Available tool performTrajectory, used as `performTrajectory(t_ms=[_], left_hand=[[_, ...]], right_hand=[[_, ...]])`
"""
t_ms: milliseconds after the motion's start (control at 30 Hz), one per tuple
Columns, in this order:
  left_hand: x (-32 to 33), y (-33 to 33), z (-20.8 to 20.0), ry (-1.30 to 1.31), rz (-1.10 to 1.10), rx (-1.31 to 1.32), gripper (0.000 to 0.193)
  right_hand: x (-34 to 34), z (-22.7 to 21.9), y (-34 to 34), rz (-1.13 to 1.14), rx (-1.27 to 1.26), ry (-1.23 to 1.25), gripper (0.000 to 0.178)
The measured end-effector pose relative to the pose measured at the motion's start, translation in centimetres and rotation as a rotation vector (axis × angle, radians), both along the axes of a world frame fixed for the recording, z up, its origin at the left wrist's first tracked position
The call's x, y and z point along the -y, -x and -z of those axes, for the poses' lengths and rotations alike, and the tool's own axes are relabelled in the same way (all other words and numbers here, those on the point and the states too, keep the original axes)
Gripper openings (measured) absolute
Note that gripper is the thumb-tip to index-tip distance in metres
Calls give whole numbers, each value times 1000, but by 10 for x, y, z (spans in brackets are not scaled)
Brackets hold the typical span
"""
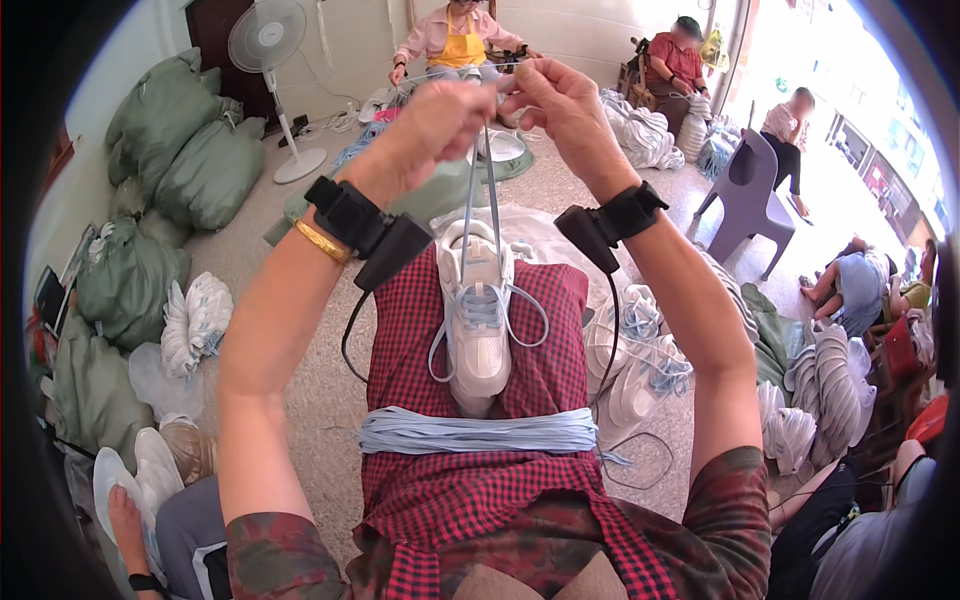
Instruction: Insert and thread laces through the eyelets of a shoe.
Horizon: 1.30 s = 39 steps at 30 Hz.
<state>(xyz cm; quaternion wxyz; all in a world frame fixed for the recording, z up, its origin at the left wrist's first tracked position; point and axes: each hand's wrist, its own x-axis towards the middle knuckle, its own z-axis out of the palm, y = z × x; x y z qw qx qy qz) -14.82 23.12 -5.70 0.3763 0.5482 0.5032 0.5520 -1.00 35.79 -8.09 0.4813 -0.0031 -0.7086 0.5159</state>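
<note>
A white sneaker [479,365] rests on my lap over a red-and-black checked apron [405,345], its toe toward me. Pale blue laces cross its front, with a loose loop on either side. From its upper part a light blue shoelace [492,190] stretches up in two taut strands to my hands. My left hand [440,122] is closed on the lace, its fingertips slightly blurred. Close beside it, my right hand [558,108] pinches the lace between thumb and forefinger. A bundle of blue laces [478,432] lies across my lap below the shoe.
White shoes [640,385] with blue laces lie on the floor at right. Green sacks [170,150] and a standing fan [268,40] are at far left. A grey plastic chair [750,200] stands right. Other people sit around the room, one in a yellow apron [462,48].
</note>
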Motion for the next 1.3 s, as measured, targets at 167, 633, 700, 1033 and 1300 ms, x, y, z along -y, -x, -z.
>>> performTrajectory(t_ms=[167,633,700,1033,1300], left_hand=[[-24,53,-44,-337,217,300,13],[88,268,148,-186,-737,469,24],[96,263,202,13,-767,383,26],[84,121,235,-234,-709,-600,34],[60,51,190,-172,-232,-619,29]], right_hand=[[23,36,3,-395,708,-253,34],[-60,151,-114,29,126,576,32],[-53,163,-127,94,253,567,35],[-7,173,-105,597,799,-200,22],[30,162,-44,277,498,-497,21]])
